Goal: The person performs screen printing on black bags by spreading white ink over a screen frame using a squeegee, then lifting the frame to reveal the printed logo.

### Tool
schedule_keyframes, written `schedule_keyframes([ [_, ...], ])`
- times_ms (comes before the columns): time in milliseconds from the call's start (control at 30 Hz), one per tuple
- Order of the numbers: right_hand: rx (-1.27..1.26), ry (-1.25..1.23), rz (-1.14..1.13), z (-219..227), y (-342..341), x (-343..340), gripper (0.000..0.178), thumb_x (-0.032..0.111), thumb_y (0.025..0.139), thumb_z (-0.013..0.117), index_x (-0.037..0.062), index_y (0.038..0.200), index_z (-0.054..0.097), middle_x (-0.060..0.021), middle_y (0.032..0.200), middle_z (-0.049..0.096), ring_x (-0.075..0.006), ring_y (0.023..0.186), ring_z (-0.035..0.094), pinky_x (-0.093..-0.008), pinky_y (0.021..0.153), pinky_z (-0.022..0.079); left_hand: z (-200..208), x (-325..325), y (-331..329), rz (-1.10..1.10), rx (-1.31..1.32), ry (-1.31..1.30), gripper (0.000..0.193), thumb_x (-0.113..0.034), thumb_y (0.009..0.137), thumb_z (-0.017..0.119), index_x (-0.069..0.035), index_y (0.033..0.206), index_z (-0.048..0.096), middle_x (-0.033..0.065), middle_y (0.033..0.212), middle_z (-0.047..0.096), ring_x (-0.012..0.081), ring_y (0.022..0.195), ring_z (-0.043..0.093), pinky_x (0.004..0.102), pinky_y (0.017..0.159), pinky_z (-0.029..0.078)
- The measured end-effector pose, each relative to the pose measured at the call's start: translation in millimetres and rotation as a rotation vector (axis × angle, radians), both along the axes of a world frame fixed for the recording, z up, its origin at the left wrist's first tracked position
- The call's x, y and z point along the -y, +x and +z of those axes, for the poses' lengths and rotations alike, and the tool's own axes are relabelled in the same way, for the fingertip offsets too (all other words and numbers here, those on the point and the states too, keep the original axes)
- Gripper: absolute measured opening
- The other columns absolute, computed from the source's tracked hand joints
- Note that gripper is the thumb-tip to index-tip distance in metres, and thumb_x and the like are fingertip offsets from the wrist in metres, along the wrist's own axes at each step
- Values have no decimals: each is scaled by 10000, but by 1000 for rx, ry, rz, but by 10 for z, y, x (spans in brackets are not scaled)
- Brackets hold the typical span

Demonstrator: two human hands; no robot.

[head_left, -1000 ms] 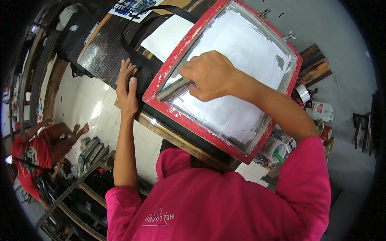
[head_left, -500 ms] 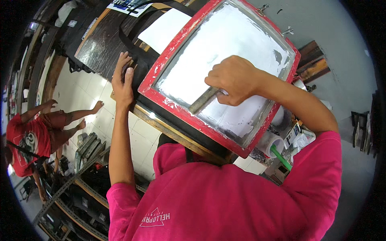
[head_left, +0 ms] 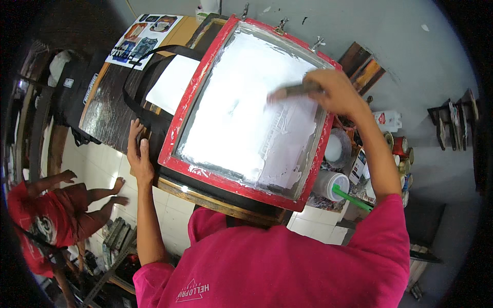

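A red-framed printing screen (head_left: 177,123) coated in white ink lies tilted on a dark work table (head_left: 110,110). My right hand (head_left: 334,92) grips a squeegee (head_left: 287,92) by its handle at the screen's upper right, the blade resting on the mesh. My left hand (head_left: 138,154) lies flat with fingers apart on the table edge, just left of the frame's lower left corner, touching black fabric (head_left: 149,115) under the screen. A white sheet (head_left: 172,84) lies on that fabric.
Tubs and cans of ink (head_left: 331,182) stand right of the screen by the grey wall. Printed picture sheets (head_left: 144,36) lie at the table's far end. A person in red (head_left: 46,220) sits on the white tiled floor at the lower left.
My right hand has drawn the squeegee from the screen's left side across to its upper right. The left hand stays pressed at the frame's corner. The seated person's legs shifted.
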State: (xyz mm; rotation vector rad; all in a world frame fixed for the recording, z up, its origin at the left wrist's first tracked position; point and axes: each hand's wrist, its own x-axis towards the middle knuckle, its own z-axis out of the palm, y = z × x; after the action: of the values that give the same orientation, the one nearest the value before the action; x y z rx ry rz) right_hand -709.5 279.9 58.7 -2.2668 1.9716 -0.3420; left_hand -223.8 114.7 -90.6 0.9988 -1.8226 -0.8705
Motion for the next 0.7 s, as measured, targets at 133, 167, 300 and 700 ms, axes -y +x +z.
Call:
schedule_keyframes([
  [133, -126, -118, -172, -207, -477, 585, 409, 274, 843, 717, 68, 1190, 648, -192, 1054, 700, -426, 973, 641, -490, 833, 496, 58, 6, -12, -10, -7, 10, 486, -314, 1037, 512, 48, 1357, 566, 230, 1520, 483, 366, 1480, 362, 481, 1205, 272],
  [167, -94, -81, -241, -232, -509, 735, 463, 293, 840, 716, 66, 1237, 648, -204, 1094, 702, -430, 1007, 641, -497, 855, 494, 51, 7, 5, -4, -3, 13, 481, -304, 1036, 506, 55, 1350, 567, 237, 1513, 486, 375, 1485, 351, 483, 1205, 265],
  [300, -140, 61, -364, -276, -553, 946, 530, 343, 821, 714, 59, 1263, 651, -218, 1083, 708, -438, 1009, 644, -491, 877, 493, 48, 43, 54, -14, 10, 9, 500, -324, 1030, 510, 52, 1356, 562, 261, 1519, 466, 380, 1477, 361, 499, 1205, 254],
  [700, -80, 105, -704, -311, 659, -3, 408, 319, 811, 689, 10, 1072, 636, -274, 883, 673, -473, 888, 638, -533, 790, 480, 141, 150, 44, -177, 110, 79, 496, -314, 1050, 511, 46, 1391, 519, 207, 1575, 407, 379, 1535, 216, 538, 1229, 181],
])
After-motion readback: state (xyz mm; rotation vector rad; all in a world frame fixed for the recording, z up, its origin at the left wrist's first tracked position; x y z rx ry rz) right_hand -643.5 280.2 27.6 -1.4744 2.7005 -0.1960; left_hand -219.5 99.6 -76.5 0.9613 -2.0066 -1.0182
